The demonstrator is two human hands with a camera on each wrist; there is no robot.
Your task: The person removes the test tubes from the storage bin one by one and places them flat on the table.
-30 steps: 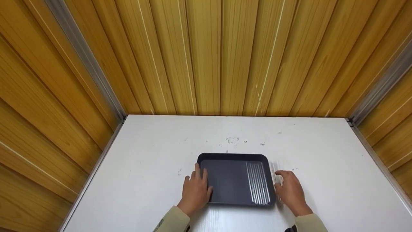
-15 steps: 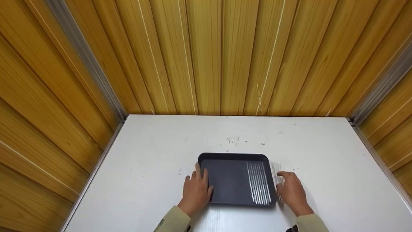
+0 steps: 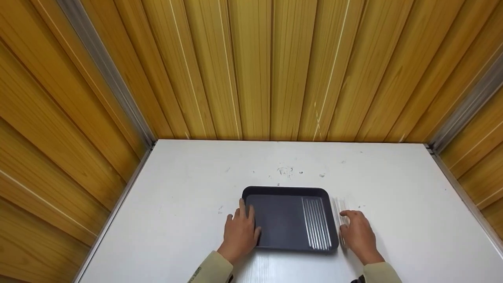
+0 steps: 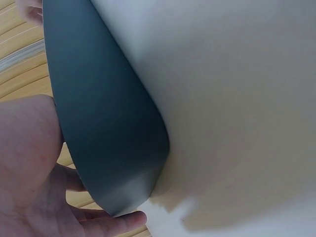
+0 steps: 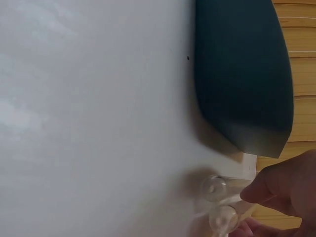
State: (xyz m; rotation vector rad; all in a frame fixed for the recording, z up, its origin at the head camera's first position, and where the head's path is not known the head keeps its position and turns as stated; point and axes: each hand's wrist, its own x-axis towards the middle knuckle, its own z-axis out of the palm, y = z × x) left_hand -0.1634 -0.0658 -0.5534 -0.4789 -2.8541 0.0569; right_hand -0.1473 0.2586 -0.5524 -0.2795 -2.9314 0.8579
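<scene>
A dark grey rectangular tray [image 3: 277, 222] sits on the white table, with several clear glass test tubes [image 3: 316, 224] side by side along its right end. My left hand [image 3: 239, 237] rests on the tray's left rim, fairly straight fingers spread along it and thumb over the inside. Just outside the right rim, my right hand [image 3: 358, 236] holds clear test tubes [image 3: 338, 206] between thumb and fingers. Two round tube ends [image 5: 215, 187] show in the right wrist view, close to the thumb. The fingertips on their far side are partly hidden.
The white table [image 3: 188, 181] has small dark scuffs behind the tray. Yellow wood-look panels [image 3: 251, 70] stand at the back and both sides, with grey metal posts [image 3: 118, 86] in the corners.
The right hand has shifted very slightly right with the tubes beside the tray, a little away from its rim. Left hand and tray hold their place; the view drifts slightly.
</scene>
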